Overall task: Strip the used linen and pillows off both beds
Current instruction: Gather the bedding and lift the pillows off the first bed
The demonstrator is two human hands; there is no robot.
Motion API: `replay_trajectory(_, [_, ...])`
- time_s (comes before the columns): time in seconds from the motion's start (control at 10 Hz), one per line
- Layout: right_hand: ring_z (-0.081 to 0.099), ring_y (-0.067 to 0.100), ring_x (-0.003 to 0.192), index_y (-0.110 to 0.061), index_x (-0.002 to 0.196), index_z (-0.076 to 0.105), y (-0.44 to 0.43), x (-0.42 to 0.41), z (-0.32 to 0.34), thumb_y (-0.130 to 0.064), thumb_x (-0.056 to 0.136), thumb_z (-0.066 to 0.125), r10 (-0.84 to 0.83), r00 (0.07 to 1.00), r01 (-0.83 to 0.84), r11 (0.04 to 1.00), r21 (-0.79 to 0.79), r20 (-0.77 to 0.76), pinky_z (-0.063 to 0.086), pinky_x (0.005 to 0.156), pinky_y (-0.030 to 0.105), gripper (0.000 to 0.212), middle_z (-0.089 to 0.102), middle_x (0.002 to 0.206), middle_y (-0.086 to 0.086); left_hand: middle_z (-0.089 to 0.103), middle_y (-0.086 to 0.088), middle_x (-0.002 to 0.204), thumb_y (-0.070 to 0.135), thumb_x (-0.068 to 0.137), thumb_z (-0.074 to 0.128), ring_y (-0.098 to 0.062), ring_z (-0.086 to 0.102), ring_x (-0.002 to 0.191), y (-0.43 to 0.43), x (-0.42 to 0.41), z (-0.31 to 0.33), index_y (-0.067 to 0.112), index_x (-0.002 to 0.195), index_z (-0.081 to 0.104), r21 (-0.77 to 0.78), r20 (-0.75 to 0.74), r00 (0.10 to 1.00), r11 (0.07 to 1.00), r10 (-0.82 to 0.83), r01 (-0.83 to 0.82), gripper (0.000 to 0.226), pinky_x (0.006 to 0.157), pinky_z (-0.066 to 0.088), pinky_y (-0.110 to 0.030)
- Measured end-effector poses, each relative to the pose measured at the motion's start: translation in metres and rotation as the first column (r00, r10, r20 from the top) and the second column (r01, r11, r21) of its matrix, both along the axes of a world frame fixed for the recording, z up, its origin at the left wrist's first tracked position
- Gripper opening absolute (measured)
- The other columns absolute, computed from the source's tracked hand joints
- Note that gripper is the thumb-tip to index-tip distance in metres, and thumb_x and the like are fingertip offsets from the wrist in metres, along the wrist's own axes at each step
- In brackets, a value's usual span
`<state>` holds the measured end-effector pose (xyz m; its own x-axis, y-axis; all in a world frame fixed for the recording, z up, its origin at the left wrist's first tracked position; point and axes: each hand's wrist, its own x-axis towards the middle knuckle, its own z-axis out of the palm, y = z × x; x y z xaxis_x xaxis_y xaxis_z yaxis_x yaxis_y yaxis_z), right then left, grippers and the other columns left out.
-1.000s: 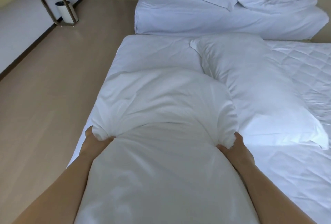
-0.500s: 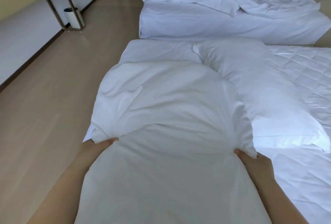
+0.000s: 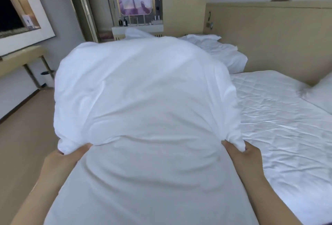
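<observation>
A big white pillow (image 3: 143, 90) fills the middle of the view, held up in front of me. My left hand (image 3: 66, 156) grips the bunched edge of its pillowcase (image 3: 149, 185) on the left, and my right hand (image 3: 242, 154) grips the bunched edge on the right. To the right lies the near bed (image 3: 280, 125) with its quilted white cover bare. Another pillow (image 3: 319, 93) shows at the right edge by the headboard. Behind the raised pillow, the far bed (image 3: 221, 52) carries rumpled white linen.
A tan headboard wall (image 3: 269, 36) runs along the right. A desk (image 3: 19, 59) with a small bin (image 3: 47, 79) under it stands on the left over tan floor (image 3: 23, 143). A doorway and a washbasin counter (image 3: 136, 27) lie straight ahead.
The pillow has been lifted off the near bed and raised in front of me. My view has tilted up from the beds to the room. Both hands keep their grip.
</observation>
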<state>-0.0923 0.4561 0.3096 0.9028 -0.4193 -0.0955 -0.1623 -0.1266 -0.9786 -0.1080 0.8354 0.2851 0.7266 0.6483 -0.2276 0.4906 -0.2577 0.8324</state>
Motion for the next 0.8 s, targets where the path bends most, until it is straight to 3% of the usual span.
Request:
replay_trajectory(0.1, [0.032,0.010,0.047,-0.013,0.052,0.035,-0.072,-0.034,0.012,-0.011,0.079,0.066,-0.086,0.995,0.086,0.996,-0.005,0.059,0.026,0.054,0.027,0.041,0.032,0.037,-0.010,0.055,-0.010,0.074,0.034,0.078,0.070,-0.027,0.049,0.071,-0.120,-0.028,0.070,0.008,0.078,0.054,-0.106,0.153,0.983,0.987,-0.100,0.117,0.031,0.071,0.034,-0.031])
replay_trajectory(0.2, [0.033,0.017,0.052,-0.013,0.049,0.036,-0.134,-0.060,0.012,-0.011,0.081,0.066,-0.173,0.984,0.174,0.985,-0.022,0.043,0.027,0.055,0.029,0.043,0.034,0.034,-0.010,0.047,-0.005,0.068,0.013,0.086,0.062,-0.024,0.042,0.067,-0.189,-0.029,0.084,0.003,0.069,0.050,-0.123,0.186,0.954,0.958,-0.236,0.261,0.023,0.071,0.029,-0.030])
replay_trajectory(0.3, [0.031,0.019,0.052,-0.015,0.048,0.035,-0.186,-0.080,0.005,-0.014,0.080,0.065,-0.282,0.959,0.282,0.959,-0.011,-0.012,0.026,0.054,0.030,0.044,0.034,0.032,-0.008,0.049,-0.002,0.064,0.018,0.082,0.067,-0.016,0.044,0.058,-0.246,-0.008,0.074,0.012,0.062,0.048,-0.137,0.197,0.938,0.939,-0.285,0.314,0.028,0.058,0.033,-0.032])
replay_trajectory(0.4, [0.028,0.020,0.054,-0.014,0.051,0.032,-0.226,-0.086,-0.001,-0.015,0.080,0.063,-0.375,0.926,0.374,0.927,-0.026,-0.043,0.026,0.056,0.030,0.043,0.030,0.038,-0.004,0.055,-0.006,0.072,0.022,0.081,0.068,-0.014,0.047,0.062,-0.297,0.016,0.057,0.015,0.066,0.050,-0.151,0.174,0.909,0.902,-0.378,0.404,0.025,0.062,0.037,-0.030])
replay_trajectory(0.5, [0.025,0.020,0.056,-0.011,0.055,0.032,-0.275,-0.079,-0.002,-0.014,0.082,0.059,-0.460,0.886,0.455,0.886,-0.087,-0.051,0.023,0.053,0.030,0.039,0.031,0.049,0.004,0.050,-0.001,0.068,0.024,0.086,0.062,-0.012,0.045,0.061,-0.356,0.053,0.039,0.017,0.067,0.049,-0.122,0.124,0.873,0.866,-0.471,0.484,0.024,0.051,0.031,-0.024])
replay_trajectory(0.6, [0.027,0.021,0.057,-0.007,0.058,0.037,-0.325,-0.058,0.001,-0.017,0.082,0.060,-0.493,0.867,0.480,0.866,-0.140,-0.071,0.025,0.052,0.030,0.034,0.035,0.055,0.010,0.045,0.001,0.065,0.019,0.088,0.060,-0.018,0.044,0.062,-0.418,0.097,0.029,0.016,0.062,0.044,-0.144,0.108,0.855,0.843,-0.507,0.518,0.030,0.053,0.031,-0.028])
replay_trajectory(0.7, [0.036,0.020,0.052,-0.008,0.054,0.044,-0.369,-0.017,0.014,-0.035,0.066,0.061,-0.498,0.864,0.479,0.858,-0.188,-0.073,0.030,0.052,0.026,0.034,0.044,0.054,0.008,0.050,-0.003,0.063,0.017,0.086,0.063,-0.014,0.045,0.058,-0.477,0.148,0.028,0.012,0.063,0.048,-0.232,0.109,0.850,0.818,-0.515,0.526,0.028,0.050,0.031,-0.025])
replay_trajectory(0.8, [0.041,0.015,0.051,-0.016,0.054,0.048,-0.406,0.032,0.029,-0.036,0.055,0.051,-0.490,0.869,0.467,0.858,-0.215,-0.070,0.032,0.052,0.024,0.020,0.047,0.054,0.002,0.056,0.010,0.042,0.016,0.083,0.066,-0.010,0.047,0.058,-0.528,0.206,0.034,0.015,0.064,0.052,-0.255,0.143,0.816,0.776,-0.560,0.577,0.024,0.048,0.036,-0.023])
